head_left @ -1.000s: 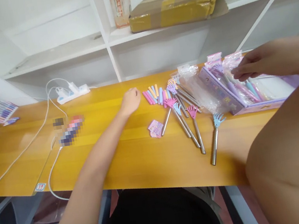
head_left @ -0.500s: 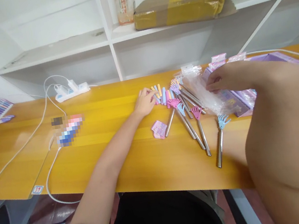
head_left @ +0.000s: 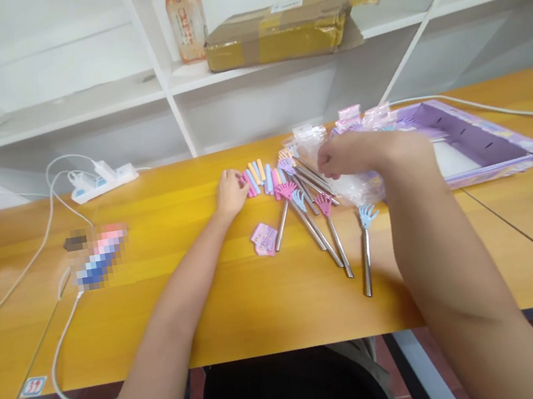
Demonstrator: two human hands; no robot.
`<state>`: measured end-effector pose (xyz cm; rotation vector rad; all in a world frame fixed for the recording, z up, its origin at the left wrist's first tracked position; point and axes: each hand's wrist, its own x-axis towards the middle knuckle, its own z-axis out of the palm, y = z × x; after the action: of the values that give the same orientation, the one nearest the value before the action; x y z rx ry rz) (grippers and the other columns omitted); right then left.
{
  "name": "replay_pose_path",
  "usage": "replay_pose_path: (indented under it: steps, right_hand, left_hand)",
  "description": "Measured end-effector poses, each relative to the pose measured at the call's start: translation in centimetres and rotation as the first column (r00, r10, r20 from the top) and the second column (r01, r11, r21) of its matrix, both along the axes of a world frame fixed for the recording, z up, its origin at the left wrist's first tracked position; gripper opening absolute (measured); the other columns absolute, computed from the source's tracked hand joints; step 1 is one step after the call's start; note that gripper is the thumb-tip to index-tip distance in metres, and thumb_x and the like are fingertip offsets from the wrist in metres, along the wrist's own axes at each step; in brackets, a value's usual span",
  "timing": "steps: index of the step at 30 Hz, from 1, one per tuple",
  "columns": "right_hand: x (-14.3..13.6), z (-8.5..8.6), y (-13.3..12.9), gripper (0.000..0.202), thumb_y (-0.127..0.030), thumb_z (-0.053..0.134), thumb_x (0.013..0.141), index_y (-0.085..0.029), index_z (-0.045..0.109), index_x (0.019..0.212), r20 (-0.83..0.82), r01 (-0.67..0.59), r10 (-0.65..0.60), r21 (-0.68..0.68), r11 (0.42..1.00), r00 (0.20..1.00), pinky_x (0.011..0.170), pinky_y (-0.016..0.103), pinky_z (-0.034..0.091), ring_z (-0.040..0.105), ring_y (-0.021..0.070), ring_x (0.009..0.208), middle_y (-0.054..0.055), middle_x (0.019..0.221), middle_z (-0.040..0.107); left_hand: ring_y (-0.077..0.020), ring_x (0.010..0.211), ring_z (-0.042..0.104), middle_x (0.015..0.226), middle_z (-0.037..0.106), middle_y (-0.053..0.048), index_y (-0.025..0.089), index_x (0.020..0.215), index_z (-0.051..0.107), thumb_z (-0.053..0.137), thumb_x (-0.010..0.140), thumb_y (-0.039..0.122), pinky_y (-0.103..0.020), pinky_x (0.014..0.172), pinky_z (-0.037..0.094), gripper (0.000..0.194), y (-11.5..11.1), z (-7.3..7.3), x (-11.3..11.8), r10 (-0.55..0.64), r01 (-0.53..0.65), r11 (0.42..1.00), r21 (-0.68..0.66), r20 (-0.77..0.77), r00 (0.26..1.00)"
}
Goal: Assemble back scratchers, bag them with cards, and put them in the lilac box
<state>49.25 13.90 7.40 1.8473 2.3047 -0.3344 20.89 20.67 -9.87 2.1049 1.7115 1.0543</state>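
Observation:
My left hand (head_left: 232, 193) rests on the table with its fingers curled in at the left end of a row of short pastel tubes (head_left: 263, 176), on a pink one. Farther right, my right hand (head_left: 339, 155) is closed over the clear plastic bags (head_left: 360, 187); its fingertips are partly hidden and seem to pinch the plastic. Between and in front of the hands lie several back scratchers with metal rods and small hand-shaped heads, among them a blue one (head_left: 365, 248) and a pink one (head_left: 333, 233). Small pink printed cards (head_left: 264, 239) lie nearer to me.
An open purple box (head_left: 500, 172) stands at the right behind my forearm. To the left are a power strip (head_left: 105, 182), white cables and a blurred-out object (head_left: 103, 254). Above the table, a shelf bears an orange bottle (head_left: 188, 26) and a taped carton (head_left: 278, 32).
My view has turned to the right, so everything sits farther left and more of the purple box shows. My left fingers have curled in more at the tubes. The right hand stays at the bags.

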Motion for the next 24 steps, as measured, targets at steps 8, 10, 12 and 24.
replay_pose_path:
  steps: [8, 10, 12, 24]
  right_hand:
    - [-1.8, 1.1, -1.0, 0.027, -0.037, 0.058, 0.099, -0.019, 0.07, 0.081, 0.049, 0.069, -0.067, -0.049, 0.996, 0.997, 0.082, 0.041, 0.05, 0.07, 0.0289, 0.088, 0.015, 0.094, 0.076]
    - [-2.0, 1.2, -1.2, 0.018, -0.028, 0.06, 0.096, -0.019, 0.071, 0.086, 0.087, 0.06, -0.057, -0.035, 0.998, 0.995, 0.08, 0.039, 0.05, 0.07, 0.0285, 0.09, 0.015, 0.098, 0.077]
    - [-2.0, 1.2, -1.4, 0.013, -0.019, 0.06, 0.092, -0.019, 0.073, 0.09, 0.119, 0.04, -0.036, -0.036, 0.999, 0.992, 0.077, 0.037, 0.049, 0.071, 0.0275, 0.091, 0.015, 0.105, 0.077]
    - [-5.2, -1.7, 0.1, 0.048, -0.047, 0.051, 0.109, -0.01, 0.079, 0.12, 0.133, -0.091, 0.101, -0.084, 0.992, 0.986, 0.09, 0.037, 0.054, 0.076, 0.0328, 0.111, 0.024, 0.118, 0.079]
  left_hand:
    - [-0.0239, 0.106, 0.066, 0.112, 0.067, -0.009, 0.022, 0.098, 0.059, 0.069, 0.091, 0.012, -0.039, 0.099, 0.051, 0.016, -0.4, 0.8, 0.0, 0.045, -0.047, 0.998, -0.037, -0.037, 0.998]
    - [-0.0239, 0.107, 0.066, 0.111, 0.068, -0.009, 0.022, 0.096, 0.058, 0.069, 0.091, 0.012, -0.039, 0.1, 0.051, 0.016, -0.5, 0.8, 0.0, 0.053, -0.055, 0.997, -0.045, -0.046, 0.998]
    - [-0.0242, 0.107, 0.066, 0.111, 0.069, -0.008, 0.022, 0.095, 0.057, 0.07, 0.09, 0.012, -0.039, 0.1, 0.051, 0.017, -0.5, 0.9, 0.0, 0.063, -0.066, 0.996, -0.056, -0.054, 0.997]
    - [-0.0299, 0.113, 0.07, 0.114, 0.075, -0.014, 0.018, 0.113, 0.065, 0.075, 0.089, 0.022, -0.038, 0.096, 0.05, 0.026, -0.4, 1.5, -0.6, 0.187, -0.203, 0.968, -0.147, -0.118, 0.975]
